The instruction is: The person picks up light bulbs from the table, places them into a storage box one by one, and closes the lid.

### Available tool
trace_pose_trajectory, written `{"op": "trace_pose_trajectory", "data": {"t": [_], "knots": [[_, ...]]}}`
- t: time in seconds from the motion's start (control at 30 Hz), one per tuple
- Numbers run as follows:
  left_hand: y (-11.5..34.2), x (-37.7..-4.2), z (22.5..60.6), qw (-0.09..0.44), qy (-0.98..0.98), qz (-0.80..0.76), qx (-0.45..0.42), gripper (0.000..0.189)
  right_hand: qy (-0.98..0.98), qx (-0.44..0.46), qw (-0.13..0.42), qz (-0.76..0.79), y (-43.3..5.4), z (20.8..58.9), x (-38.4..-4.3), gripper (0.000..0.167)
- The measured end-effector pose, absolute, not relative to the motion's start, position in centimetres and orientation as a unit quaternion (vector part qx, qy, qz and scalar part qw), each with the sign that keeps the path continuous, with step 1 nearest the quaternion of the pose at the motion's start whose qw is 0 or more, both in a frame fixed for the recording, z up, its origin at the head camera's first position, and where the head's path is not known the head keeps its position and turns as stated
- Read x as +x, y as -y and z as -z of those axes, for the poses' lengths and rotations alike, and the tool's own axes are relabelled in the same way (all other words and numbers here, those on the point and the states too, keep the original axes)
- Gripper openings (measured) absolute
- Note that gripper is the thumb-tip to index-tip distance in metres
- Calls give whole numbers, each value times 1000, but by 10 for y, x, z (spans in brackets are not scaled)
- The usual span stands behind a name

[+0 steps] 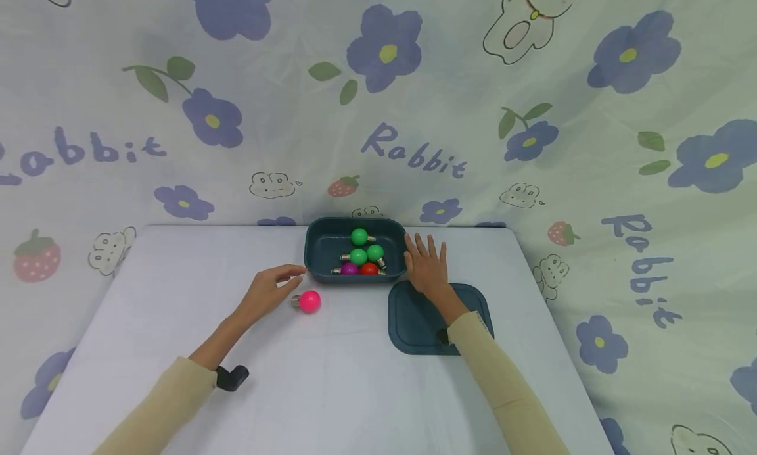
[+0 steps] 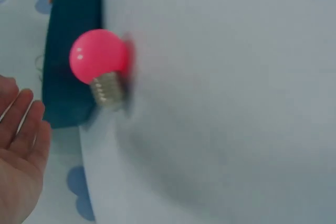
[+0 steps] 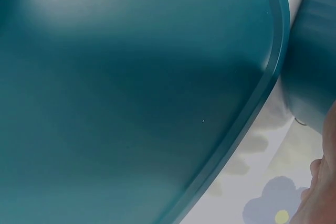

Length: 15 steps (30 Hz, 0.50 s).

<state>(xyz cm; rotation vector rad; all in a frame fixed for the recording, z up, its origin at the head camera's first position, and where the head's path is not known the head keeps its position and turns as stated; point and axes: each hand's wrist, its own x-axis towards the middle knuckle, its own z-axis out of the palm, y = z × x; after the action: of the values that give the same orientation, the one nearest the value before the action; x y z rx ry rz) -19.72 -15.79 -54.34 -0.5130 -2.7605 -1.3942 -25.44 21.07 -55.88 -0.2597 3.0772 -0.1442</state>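
A dark teal box at the table's far edge holds several small bulbs: green bulbs, a purple bulb and a red bulb. In front of its left corner lies a pink bulb with a metal screw base, seen large as the pink bulb in the left wrist view. My left hand is by the box's left side, fingers loosely extended, holding nothing. At the box's right end, my right hand has its fingers spread, seemingly against the wall; contact is hard to tell.
A dark teal lid lies on the white table, partly under the right forearm. Behind the table hangs a flowered cloth. A black wrist strap piece shows at the left sleeve.
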Motion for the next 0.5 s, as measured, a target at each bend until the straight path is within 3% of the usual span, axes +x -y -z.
{"op": "trace_pose_trajectory", "data": {"t": [0.5], "knots": [[180,-180,589,-65,882,451,-124,40,-995,-88,17,45,-209,557,-253,54]]}}
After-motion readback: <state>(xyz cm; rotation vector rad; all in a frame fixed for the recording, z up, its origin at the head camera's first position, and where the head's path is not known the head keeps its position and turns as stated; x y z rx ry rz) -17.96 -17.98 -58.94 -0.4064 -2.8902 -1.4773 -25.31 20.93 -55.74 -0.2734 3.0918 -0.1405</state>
